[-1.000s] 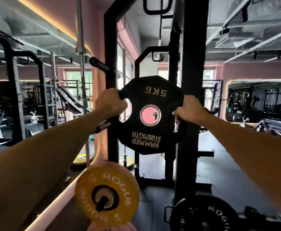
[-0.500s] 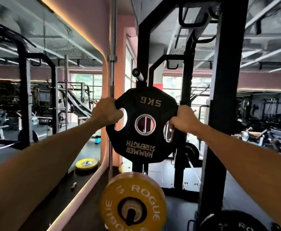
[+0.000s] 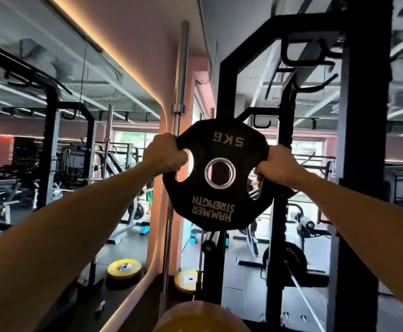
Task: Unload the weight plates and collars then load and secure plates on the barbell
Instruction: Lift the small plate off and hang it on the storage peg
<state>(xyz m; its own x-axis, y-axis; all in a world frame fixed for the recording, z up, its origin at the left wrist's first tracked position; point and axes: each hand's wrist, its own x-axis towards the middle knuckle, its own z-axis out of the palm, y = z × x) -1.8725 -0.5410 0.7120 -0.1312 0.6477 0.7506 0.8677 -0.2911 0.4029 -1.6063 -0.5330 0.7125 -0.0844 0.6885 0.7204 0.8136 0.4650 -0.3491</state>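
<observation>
A black 5 kg plate [image 3: 216, 207] marked HAMMER STRENGTH is held up at arm's length, its lettering upside down. My left hand [image 3: 165, 153] grips its left handle opening. My right hand [image 3: 277, 165] grips its right handle opening. Through the steel-ringed centre hole a black rack upright [image 3: 226, 92] shows behind. Below the plate a black storage peg [image 3: 209, 246] sticks out from that upright. The top of a yellow plate [image 3: 201, 317] shows at the bottom edge; the barbell it sat on is out of view.
A bare barbell [image 3: 180, 104] stands upright against the pink wall, next to a mirror on the left. A thick black rack post [image 3: 360, 164] rises at the right. A black Rogue plate [image 3: 291, 256] hangs low on the rack. A yellow plate [image 3: 186, 281] lies on the floor.
The view has tilted up and moved closer to the rack. The 5 kg plate now sits in front of the upright above the peg. The yellow plate has dropped to the frame's bottom edge.
</observation>
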